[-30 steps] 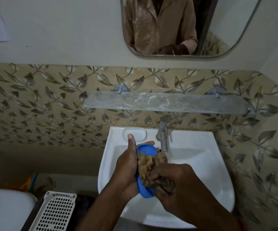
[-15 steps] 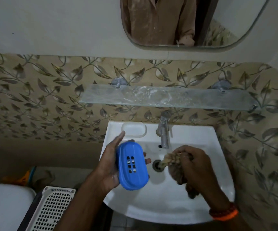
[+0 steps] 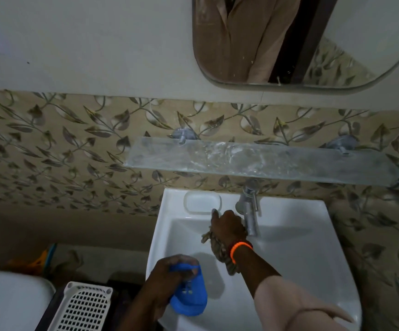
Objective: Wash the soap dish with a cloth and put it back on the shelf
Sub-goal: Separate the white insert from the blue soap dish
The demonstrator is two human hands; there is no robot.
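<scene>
My left hand [image 3: 167,275] grips the blue slotted soap dish [image 3: 190,297] over the near-left rim of the white basin [image 3: 313,259]. My right hand [image 3: 228,225] holds the brown cloth [image 3: 220,252], which hangs down below my wrist, and reaches to the chrome tap [image 3: 250,211] at the back of the basin. Whether the hand touches the tap is hard to tell. The glass shelf [image 3: 253,161] is on the tiled wall above the basin and carries nothing.
A moulded soap recess [image 3: 202,201] sits at the basin's back left. A white perforated basket [image 3: 84,306] and a toilet lid [image 3: 10,299] are at lower left. A mirror [image 3: 301,39] hangs above the shelf.
My right hand took the cloth off the dish and moved up to the tap. My left hand lowered the dish toward the basin's near edge. The camera tilted down.
</scene>
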